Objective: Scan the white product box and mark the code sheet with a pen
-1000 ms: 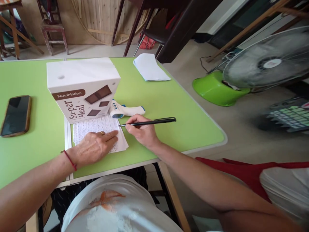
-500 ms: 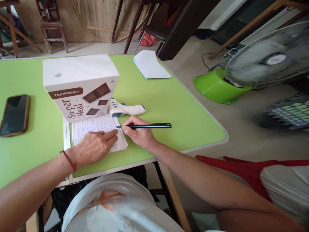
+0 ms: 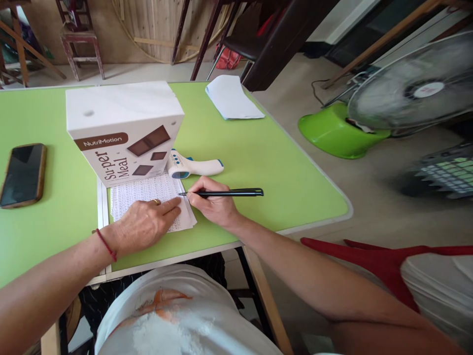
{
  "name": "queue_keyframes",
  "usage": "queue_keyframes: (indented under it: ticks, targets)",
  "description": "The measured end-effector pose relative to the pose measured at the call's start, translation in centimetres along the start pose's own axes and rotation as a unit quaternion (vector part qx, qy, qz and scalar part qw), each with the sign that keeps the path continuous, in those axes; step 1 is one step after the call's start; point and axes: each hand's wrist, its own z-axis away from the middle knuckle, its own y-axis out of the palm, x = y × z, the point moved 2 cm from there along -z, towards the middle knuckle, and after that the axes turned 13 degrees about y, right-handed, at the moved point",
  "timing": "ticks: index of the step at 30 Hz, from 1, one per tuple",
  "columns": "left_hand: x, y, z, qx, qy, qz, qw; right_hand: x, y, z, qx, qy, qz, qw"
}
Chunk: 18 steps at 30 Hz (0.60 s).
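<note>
My right hand [image 3: 212,201] pinches a black pen [image 3: 236,193], its tip at the right edge of a handwritten sheet of paper [image 3: 138,191]. The sheet lies on a small stack and is covered with dense lines of writing. Lying flat across the paper's lower part is my left hand [image 3: 148,224], fingers stretched toward the pen tip. Just behind the paper stands a white NutriMotion box [image 3: 125,111], hiding the sheet's far edge. A white and blue infrared thermometer [image 3: 194,167] rests beside the box, close to my right hand.
The green table [image 3: 281,182] carries a smartphone [image 3: 24,175] at the left and folded white paper [image 3: 232,98] at the far right. On the floor to the right are a fan [image 3: 417,91] and a green plastic stool [image 3: 336,133]. A wooden chair [image 3: 79,44] stands beyond the table.
The view has shifted very slightly. Both hands and the pen keep almost the same place on the paper.
</note>
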Motion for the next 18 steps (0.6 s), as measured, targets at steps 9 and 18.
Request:
queue_keyframes:
  ticks: [9,18]
  targets:
    - [-0.01,-0.07,0.07,0.001,0.000,-0.007,1.000,-0.11,-0.03,0.02,-0.014,-0.010,-0.004,1.000]
    - [0.05,0.07,0.13,-0.006,-0.001,-0.005,1.000,-0.03,0.01,-0.06,-0.011,-0.015,0.005,1.000]
